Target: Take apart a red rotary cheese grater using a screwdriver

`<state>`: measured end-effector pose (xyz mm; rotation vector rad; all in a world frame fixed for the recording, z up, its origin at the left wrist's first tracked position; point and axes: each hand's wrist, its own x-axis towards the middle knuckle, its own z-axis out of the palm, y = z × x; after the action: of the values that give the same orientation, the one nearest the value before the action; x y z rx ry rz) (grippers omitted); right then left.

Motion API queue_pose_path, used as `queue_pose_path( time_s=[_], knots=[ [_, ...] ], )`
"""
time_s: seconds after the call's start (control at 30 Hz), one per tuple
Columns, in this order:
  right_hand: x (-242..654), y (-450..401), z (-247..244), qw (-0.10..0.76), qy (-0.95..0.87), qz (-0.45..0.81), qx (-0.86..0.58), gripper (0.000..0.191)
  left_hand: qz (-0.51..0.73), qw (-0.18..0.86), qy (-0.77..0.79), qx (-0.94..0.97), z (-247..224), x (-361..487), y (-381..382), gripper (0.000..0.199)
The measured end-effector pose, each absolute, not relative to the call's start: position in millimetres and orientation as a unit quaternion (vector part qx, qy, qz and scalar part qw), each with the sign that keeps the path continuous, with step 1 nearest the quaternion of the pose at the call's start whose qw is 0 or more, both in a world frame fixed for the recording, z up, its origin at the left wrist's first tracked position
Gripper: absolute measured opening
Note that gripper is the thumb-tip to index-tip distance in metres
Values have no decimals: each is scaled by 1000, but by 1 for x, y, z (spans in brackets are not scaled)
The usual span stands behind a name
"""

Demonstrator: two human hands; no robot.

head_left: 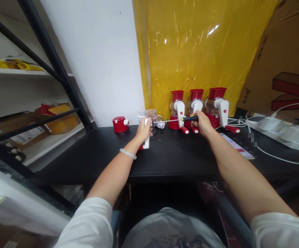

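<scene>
My left hand point(143, 130) is wrapped round a white crank handle point(146, 142) with a red grip end, just above the black table. In my right hand point(202, 122) is a screwdriver point(191, 118) with a black and yellow handle. Its long shaft points left, and the tip reaches the crank handle by my left fingers. Behind my left hand stand a clear plastic drum housing point(151, 113) and a white fitting point(161, 124). To the left sits a red base point(120, 124) with a white stub on its side.
Several red and white rotary graters point(177, 110) stand along the back, against yellow plastic sheeting point(191, 51). A tablet or phone point(236, 146) lies at the right, near a power strip point(278, 132) and white cables. Black-framed shelving point(53, 65) rises at the left.
</scene>
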<state>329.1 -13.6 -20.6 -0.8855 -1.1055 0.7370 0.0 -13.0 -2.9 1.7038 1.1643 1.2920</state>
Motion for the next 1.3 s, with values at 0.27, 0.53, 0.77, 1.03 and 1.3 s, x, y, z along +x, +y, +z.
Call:
queue_pose_path(
  time_s=[0.27, 0.53, 0.77, 1.03, 1.3],
  knots=[
    [323, -15, -14, 732, -429, 368, -379, 21, 499, 343, 452, 655, 0, 1, -17, 25],
    [324, -17, -13, 733, -435, 370, -369, 33, 492, 342, 447, 664, -2, 0, -15, 26],
    [325, -19, -19, 703, -486, 319, -409, 47, 495, 343, 454, 656, 1, 1, -18, 25],
    [321, -17, -13, 726, -428, 367, -395, 21, 497, 341, 450, 659, -1, 1, -16, 26],
    [323, -19, -15, 717, -458, 355, -388, 47, 496, 346, 451, 656, 1, 1, -18, 27]
  ],
)
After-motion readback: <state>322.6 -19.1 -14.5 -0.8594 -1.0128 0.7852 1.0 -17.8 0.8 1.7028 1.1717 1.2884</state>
